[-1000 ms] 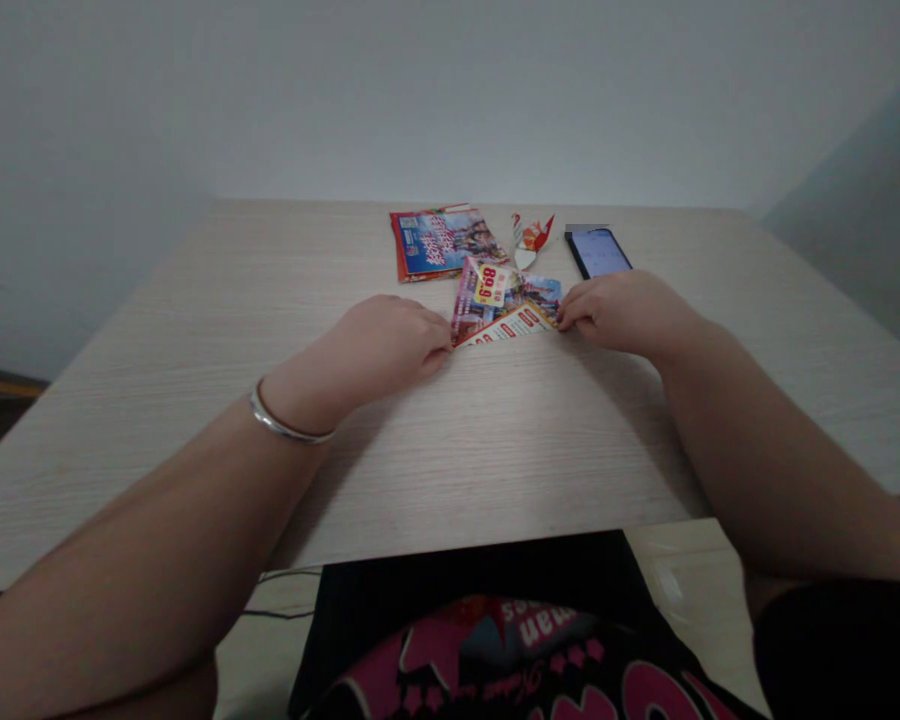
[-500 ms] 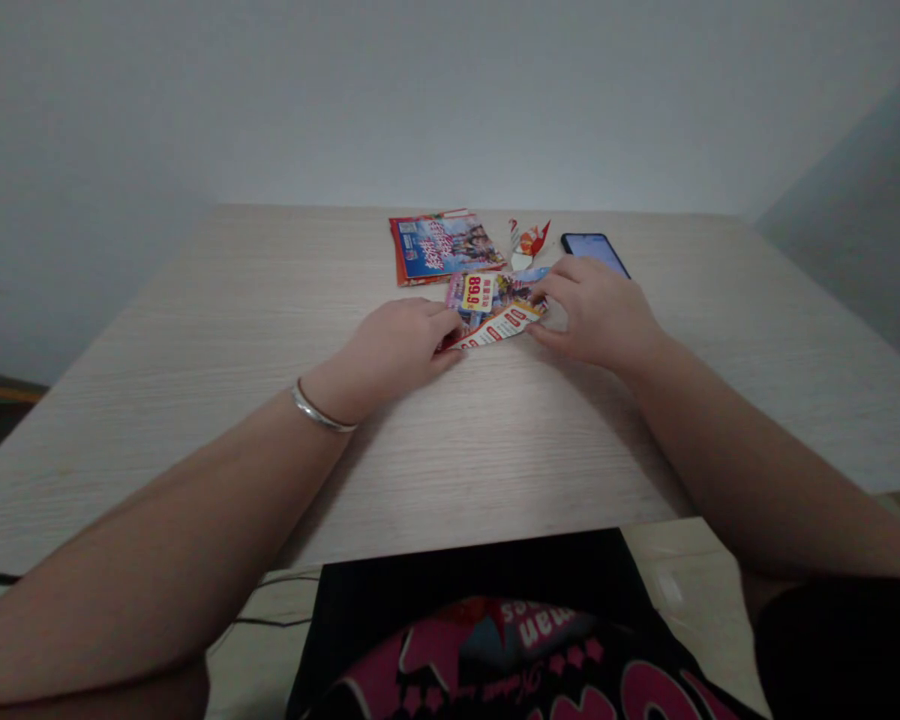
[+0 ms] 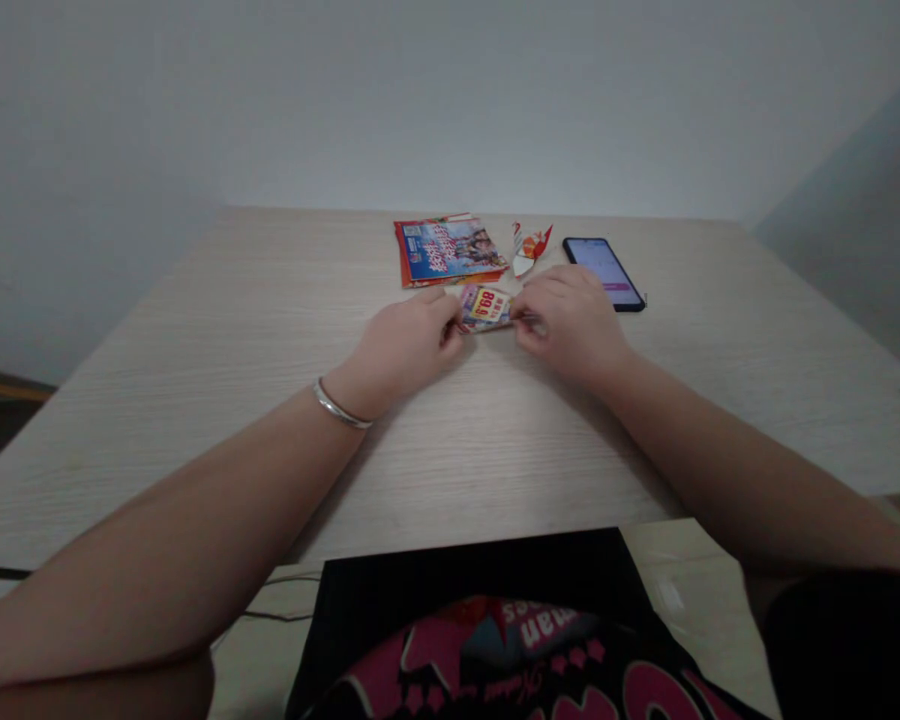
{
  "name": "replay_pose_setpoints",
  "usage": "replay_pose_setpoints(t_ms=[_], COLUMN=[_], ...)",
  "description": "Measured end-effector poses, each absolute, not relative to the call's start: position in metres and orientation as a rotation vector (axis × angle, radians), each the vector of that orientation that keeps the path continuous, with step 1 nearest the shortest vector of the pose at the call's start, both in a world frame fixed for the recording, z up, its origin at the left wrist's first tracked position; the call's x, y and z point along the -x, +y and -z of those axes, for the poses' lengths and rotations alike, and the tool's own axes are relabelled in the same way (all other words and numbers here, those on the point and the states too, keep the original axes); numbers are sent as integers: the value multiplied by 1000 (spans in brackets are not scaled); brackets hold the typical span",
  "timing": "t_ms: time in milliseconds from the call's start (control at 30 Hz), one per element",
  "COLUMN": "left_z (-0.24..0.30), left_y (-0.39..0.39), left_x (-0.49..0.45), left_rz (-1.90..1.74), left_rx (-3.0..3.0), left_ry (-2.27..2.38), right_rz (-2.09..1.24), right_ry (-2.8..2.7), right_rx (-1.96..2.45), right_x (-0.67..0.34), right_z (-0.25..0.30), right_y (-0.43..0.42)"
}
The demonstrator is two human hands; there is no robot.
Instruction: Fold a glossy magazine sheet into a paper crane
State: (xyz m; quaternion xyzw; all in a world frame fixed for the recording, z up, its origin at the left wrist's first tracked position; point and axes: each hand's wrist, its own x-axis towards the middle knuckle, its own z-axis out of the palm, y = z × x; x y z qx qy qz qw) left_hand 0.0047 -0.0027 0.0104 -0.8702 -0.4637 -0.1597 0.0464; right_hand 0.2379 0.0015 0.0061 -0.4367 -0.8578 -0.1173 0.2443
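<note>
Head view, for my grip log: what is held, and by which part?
A printed paper: the left hand pinches its left end, the right hand its right.

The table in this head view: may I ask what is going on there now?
The person's left hand and right hand pinch opposite ends of a small printed paper. Beyond it on the table lie a stack of leaflets, a red-and-white paper piece and, farther right, a phone with its screen lit.

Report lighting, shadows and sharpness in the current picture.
Head view: light dim and fairly even; head view: soft shadows on the table beside both forearms; head view: the held paper's large digits legible, its small print too soft to read.
</note>
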Motion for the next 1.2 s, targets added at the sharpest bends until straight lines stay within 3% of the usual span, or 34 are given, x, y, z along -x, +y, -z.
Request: replay_pose_setpoints(t_ms=[233,500,833,1067,1200], left_z=[-12,-14,-10,-4,-4], left_y=[-6,-16,-12,-6,-5], left_x=[-8,-15,-10,-5,-6], left_rz=[672,860,959,1049,1187], left_rx=[2743,2840,2861,2847,2888], left_ry=[-1152,-1389,-1524,-1552,-1531], right_rz=[67,-371,-581,-500,-505], right_ry=[-2256,-2060,-1955,-1813,-2000], right_rx=[1213,1275,1347,1335,1188], right_x=[-219,-211,-237,-236,-225], right_z=[-14,-16,-17,-8,-5], right_y=[-14,-18,-4,2,-4])
